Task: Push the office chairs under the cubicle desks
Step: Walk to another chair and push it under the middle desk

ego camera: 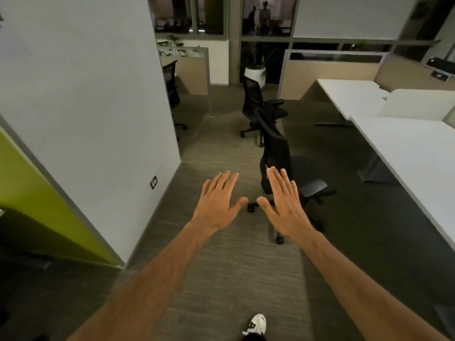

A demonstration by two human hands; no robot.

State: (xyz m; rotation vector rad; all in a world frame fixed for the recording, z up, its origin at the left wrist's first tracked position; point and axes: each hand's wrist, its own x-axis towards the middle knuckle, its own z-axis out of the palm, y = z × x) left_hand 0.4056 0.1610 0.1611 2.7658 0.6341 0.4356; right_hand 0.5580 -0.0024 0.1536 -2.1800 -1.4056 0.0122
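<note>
Black mesh-backed office chair (pixel 277 153) stands at one o'clock, clear of the smooth white tabletop (pixel 413 153). Left hand (pixel 218 203) and right hand (pixel 285 205) are spread flat, empty.

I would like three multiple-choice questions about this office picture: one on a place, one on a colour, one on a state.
1. Where does the nearest office chair stand?
A. pushed under a desk
B. out in the aisle, left of the white desk
C. on top of the desk

2. What colour is the panel at the far left?
A. lime green
B. red
C. blue

3. How are the left hand and right hand?
A. closed on a chair back
B. holding a cup
C. open, fingers spread, holding nothing

Answers: 1 B, its seat is clear of the desk edge; 2 A, it shows yellow-green; 3 C, both palms face down, empty.
</note>
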